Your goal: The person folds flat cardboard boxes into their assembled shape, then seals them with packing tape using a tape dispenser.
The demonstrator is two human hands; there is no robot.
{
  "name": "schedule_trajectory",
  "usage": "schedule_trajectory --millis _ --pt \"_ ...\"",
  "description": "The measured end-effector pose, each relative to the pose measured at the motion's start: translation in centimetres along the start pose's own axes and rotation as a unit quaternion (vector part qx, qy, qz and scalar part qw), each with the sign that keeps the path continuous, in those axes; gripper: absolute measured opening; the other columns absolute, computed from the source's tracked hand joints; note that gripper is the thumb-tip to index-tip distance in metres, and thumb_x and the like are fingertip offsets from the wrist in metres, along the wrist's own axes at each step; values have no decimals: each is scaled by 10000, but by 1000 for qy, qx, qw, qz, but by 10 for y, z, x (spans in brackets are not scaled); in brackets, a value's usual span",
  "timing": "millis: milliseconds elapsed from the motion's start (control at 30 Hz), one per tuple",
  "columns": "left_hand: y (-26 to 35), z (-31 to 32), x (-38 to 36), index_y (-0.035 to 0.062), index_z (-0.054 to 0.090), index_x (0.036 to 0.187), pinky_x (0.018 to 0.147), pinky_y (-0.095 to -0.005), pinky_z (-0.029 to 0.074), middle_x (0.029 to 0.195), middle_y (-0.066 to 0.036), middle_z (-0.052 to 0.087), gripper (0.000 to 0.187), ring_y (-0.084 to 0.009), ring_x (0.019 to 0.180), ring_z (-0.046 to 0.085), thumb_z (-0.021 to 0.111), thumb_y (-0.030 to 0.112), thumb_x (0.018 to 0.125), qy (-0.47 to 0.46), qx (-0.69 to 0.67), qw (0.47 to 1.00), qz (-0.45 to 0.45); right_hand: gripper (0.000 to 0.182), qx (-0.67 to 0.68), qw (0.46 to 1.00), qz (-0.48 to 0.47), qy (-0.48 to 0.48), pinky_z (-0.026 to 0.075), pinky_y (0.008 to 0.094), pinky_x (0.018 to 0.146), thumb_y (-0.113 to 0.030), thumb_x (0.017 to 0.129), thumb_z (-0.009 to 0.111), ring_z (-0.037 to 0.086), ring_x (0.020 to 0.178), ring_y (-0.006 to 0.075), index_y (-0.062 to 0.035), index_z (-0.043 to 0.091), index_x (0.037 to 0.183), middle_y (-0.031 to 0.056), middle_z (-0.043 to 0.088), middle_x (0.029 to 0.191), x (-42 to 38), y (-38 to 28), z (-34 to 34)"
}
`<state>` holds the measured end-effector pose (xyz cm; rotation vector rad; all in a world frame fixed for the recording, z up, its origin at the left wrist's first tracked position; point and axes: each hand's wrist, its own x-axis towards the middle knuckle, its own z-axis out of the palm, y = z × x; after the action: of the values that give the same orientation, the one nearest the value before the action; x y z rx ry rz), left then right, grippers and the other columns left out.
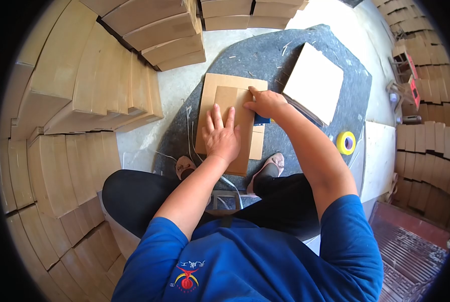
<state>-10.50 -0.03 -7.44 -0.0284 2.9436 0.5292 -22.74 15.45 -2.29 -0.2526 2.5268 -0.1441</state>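
A brown cardboard piece (226, 80) lies between my feet on the dark mat, with a smaller cardboard strip (226, 95) on top of it. My left hand (221, 136) rests flat on the cardboard, fingers spread. At its upper right corner is my right hand (266, 103), index finger and thumb apart and touching the edge; its other fingers are curled and partly hidden. Below my right hand, a bit of blue and another small cardboard piece (256, 142) show beside the larger one.
A pale stack of flat sheets (315, 75) lies on the dark mat (350, 75) at the right, near a yellow tape roll (345, 143). Stacked cartons (59, 65) rise at the left and behind. White straps (188, 131) trail beside the cardboard. A reddish crate (411, 246) stands lower right.
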Motion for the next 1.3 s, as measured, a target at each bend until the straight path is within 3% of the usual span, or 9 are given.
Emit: schedule_trajectory --millis 333,667,833,933,1000,1133,1300 --pt "-11 3 1 296 306 1533 1119 -595 261 1636 -146 92 555 -390 1481 168 441 404 1006 5 -86 996 4 746 -4 999 -31 2 489 432 963 -609 895 559 625 1146 344 -248 346 1512 180 650 1234 -5 16 5" --pt "5 -12 2 285 278 1545 1128 -623 233 1645 -115 74 563 -364 1491 152 405 433 1017 -31 48 997 -45 775 -36 999 -37 -3 488 405 960 -606 886 569 614 1171 309 -177 367 1501 154 650 1246 2 5 2" --pt "-3 -6 4 290 265 1549 1122 -609 262 1644 -120 73 565 -357 1493 142 381 453 1020 -39 -17 998 -52 787 -12 998 -55 -3 486 403 964 -612 882 572 613 1173 312 -174 365 1502 157 649 1249 -8 14 3" --pt "2 -5 3 287 268 1547 1118 -609 266 1643 -130 70 562 -357 1492 145 378 450 1021 -32 -21 998 -49 728 -17 999 -46 0 492 389 963 -584 888 576 614 1179 274 -144 425 1448 121 652 1252 -8 17 5" --pt "4 -4 2 286 267 1548 1131 -607 243 1643 -137 65 558 -357 1494 140 375 445 1023 -32 13 998 -52 779 -3 999 -53 10 491 407 955 -598 881 581 621 1159 310 -163 375 1494 151 654 1241 -6 17 8" --pt "5 -2 2 287 279 1545 1152 -601 195 1642 -136 74 550 -357 1498 126 384 434 1025 -12 52 997 -52 754 2 998 -57 14 494 405 952 -585 882 587 625 1152 308 -142 407 1465 147 656 1237 -3 13 9" --pt "1 -2 -1 249 360 1513 1169 -607 138 1635 -121 121 535 -335 1503 103 469 380 1006 1 87 995 55 709 -40 998 -55 8 504 404 946 -577 878 599 631 1150 287 -111 463 1396 135 663 1225 1 12 9"
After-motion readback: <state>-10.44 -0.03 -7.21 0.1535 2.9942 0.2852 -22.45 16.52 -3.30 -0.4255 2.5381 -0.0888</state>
